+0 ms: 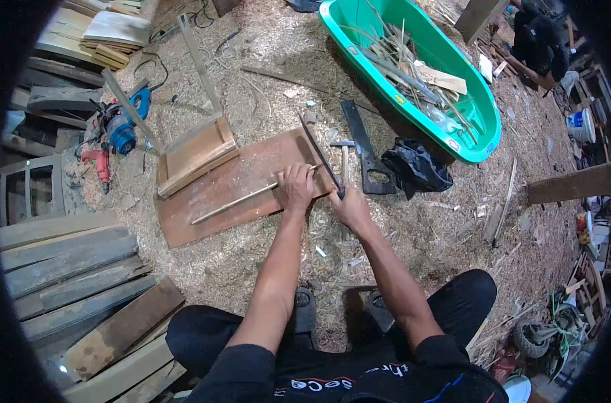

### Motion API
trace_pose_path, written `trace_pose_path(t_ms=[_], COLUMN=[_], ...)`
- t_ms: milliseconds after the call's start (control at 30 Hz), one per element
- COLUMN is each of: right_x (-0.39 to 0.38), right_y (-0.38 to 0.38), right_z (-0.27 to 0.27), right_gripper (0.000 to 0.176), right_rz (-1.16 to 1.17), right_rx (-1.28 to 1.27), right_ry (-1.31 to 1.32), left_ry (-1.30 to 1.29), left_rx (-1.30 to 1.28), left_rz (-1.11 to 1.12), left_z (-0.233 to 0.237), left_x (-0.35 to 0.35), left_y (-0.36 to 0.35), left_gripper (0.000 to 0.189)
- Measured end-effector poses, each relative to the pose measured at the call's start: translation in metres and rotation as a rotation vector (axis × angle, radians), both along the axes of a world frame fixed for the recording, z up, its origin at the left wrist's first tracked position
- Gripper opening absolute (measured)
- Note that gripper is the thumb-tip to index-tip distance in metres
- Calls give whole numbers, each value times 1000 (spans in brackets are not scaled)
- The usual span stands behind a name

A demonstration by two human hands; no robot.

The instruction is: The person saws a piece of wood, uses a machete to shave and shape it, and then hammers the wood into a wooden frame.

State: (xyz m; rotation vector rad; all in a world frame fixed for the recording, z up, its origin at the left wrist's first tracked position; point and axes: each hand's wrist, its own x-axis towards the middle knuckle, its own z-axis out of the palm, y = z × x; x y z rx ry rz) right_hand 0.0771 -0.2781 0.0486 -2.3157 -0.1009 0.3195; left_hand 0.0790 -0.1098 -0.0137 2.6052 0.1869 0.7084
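My left hand (297,186) is closed over a thin wooden stick (235,203), pressing it onto a reddish-brown board (265,161) on the ground. The stick slants across the board, its right end close to a long dark blade. That blade belongs to a large knife (317,148), whose black handle is in my right hand (350,207). Its edge crosses near the board's right end, tip pointing away from me. Just beyond my right hand lies a hammer (344,156), its handle partly hidden. A handsaw (359,134) rests behind it.
A wooden frame with legs (198,154) stands on the board's left. Power tools, including a blue router (122,134) and red drill (97,164), lie farther left. A green tub (477,151) holds wood scraps. Planks (70,269) are stacked left. Another person (537,43) is at upper right.
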Motion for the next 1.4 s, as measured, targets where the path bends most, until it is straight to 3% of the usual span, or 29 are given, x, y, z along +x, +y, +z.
trace_pose_path(t_ms=[100, 200, 267, 333, 400, 467, 500, 600, 633, 733, 767, 900, 1000, 1033, 1067, 1167, 1267, 1300, 1400], right_x=[1, 20, 20, 14, 9, -4, -8, -8, -6, 10, 8, 3, -8, -17, -22, -20, 0, 0, -3], right_y=[-3, -12, -3, 9, 5, -2, -3, -3, -2, -11, -8, 5, 2, 1, 2, 4, -9, -7, 0], right_z=[-10, -7, -8, 42, 36, -9, -12, -24, -10, -7, -8, 59, 6, 11, 6, -4, -1, 3, 30], right_gripper=[39, 38, 37, 37, 34, 35, 39, 43, 42, 41, 37, 36, 35, 36, 38, 45, 40, 41, 39], right_rz=[8, 1, -121, -224, -127, -22, 34, 9, -30, 21, -28, -133, -50, 30, 15, -21, 90, 90, -52], right_rx=[69, 245, 313, 348, 233, 22, -180, 5, 90, 93, 47, 285, 215, -52, -59, 16, 91, 68, 190], right_ry=[18, 317, 53, -184, -142, -107, 11, -16, 139, 176, -18, -8, -35, 38, 57, 68, 223, 88, 5], left_ry=[13, 45, 48, 14, 6, 27, 19, 8, 27, 30, 25, 63, -6, 14, 34, 88, 46, 22, 37], left_rx=[-8, 6, 3, 1, 7, 23, 6, -14, -8, -2, -1, 2, -15, -14, -10, 2, 2, 7, -28], left_rz=[4, 0, -6, 4, 9, 4, -7, -17, -13, -6, -5, 11, -1, -5, -13, 4, -8, -10, -3], left_z=[-4, 4, 1, 0, 0, 1, -1, -2, 1, 4, 3, 2, 1, -1, -2, 4, 0, -1, 1], left_x=[-9, -6, -4, -6, -4, -4, -3, -2, -5, -5, -4, -7, -8, -6, -6, -5, -5, -3, -4], left_y=[1, 0, 4, 4, 3, 3, 2, 4, 4, 2, 3, 4, 2, 2, 2, 3, 4, 4, 4], left_gripper=[15, 16, 17, 16, 15, 16, 16, 17, 16, 16, 16, 18, 18, 18, 18, 16, 15, 16, 17])
